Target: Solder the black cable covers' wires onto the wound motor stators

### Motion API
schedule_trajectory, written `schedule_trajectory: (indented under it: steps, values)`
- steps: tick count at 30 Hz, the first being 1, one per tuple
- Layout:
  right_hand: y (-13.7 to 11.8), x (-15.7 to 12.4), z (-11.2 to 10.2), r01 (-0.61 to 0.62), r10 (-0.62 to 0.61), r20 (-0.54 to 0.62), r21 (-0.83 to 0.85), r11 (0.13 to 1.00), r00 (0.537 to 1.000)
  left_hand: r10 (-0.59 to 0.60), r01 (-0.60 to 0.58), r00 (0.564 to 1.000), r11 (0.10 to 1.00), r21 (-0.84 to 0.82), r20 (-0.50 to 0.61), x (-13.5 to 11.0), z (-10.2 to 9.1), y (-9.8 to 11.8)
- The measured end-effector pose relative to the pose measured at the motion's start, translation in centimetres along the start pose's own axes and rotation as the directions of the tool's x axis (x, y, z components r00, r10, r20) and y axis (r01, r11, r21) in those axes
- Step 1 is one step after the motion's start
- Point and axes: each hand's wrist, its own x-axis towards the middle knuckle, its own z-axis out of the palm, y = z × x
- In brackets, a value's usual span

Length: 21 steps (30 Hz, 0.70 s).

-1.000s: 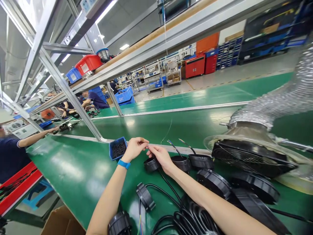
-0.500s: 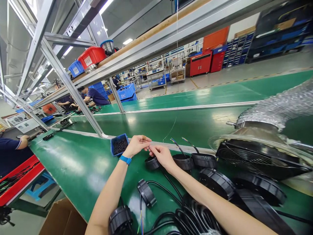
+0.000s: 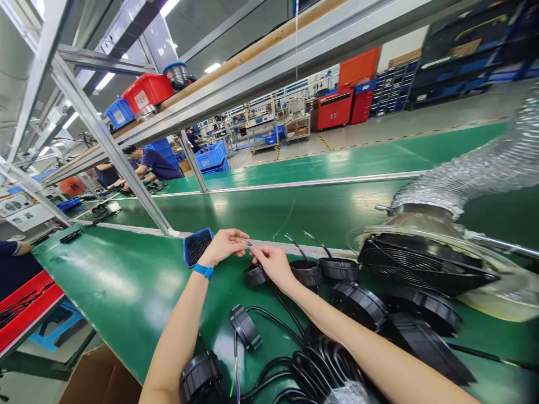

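Note:
My left hand (image 3: 225, 245), with a blue band at its wrist, is closed in a pinch at thin coloured wire ends (image 3: 248, 243). My right hand (image 3: 273, 264) meets it there, thumb and forefinger pressed together on the same wires. Just below the fingertips stands a round black cap (image 3: 255, 275), partly hidden by my right hand. Two similar black caps, one nearer (image 3: 306, 273) and one farther right (image 3: 339, 269), have stripped cable ends sticking up. A blue bin (image 3: 197, 247) of small dark parts sits beside my left hand. Another black cap (image 3: 245, 328) lies tipped, its wires hanging toward me.
Coiled black cables (image 3: 314, 365) lie under my right forearm. At right, a clear hood with a silver duct (image 3: 458, 182) covers a black grille (image 3: 421, 264). A metal post (image 3: 113, 151) rises at left. Co-workers, one in a dark shirt (image 3: 160, 164), sit farther down the bench.
The view has shifted slightly, moving the scene left. My hands stay together, their fingertips a little farther apart, and the coloured wire ends show more clearly between them.

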Motion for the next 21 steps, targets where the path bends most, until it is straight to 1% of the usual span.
schedule_trajectory:
  steps: [3,6,12,16,21]
  values:
    - [-0.2,-0.1,-0.1,0.02,-0.019,0.016,-0.046,0.999,1.0,0.015,-0.015,1.0,1.0,-0.002,-0.004,0.0,0.1,0.1]
    - [-0.4,-0.1,-0.2,0.046,-0.044,0.027,-0.109,0.993,0.999,0.016,-0.017,1.0,1.0,0.016,0.019,-0.1,-0.1,0.4]
    - [-0.7,-0.3,-0.3,0.116,-0.105,0.061,-0.234,0.965,0.993,0.002,-0.009,0.998,0.995,0.102,0.066,-0.9,-0.7,1.8]
    - [-1.3,-0.6,-0.6,0.166,-0.147,0.082,-0.336,0.927,0.986,-0.023,0.007,0.995,0.986,0.167,0.093,-1.2,-0.5,2.3]
    - [-2.2,-0.8,-1.1,0.249,-0.212,0.131,-0.446,0.86,0.968,-0.073,0.032,0.981,0.974,0.224,0.178,-1.0,-0.7,1.8]
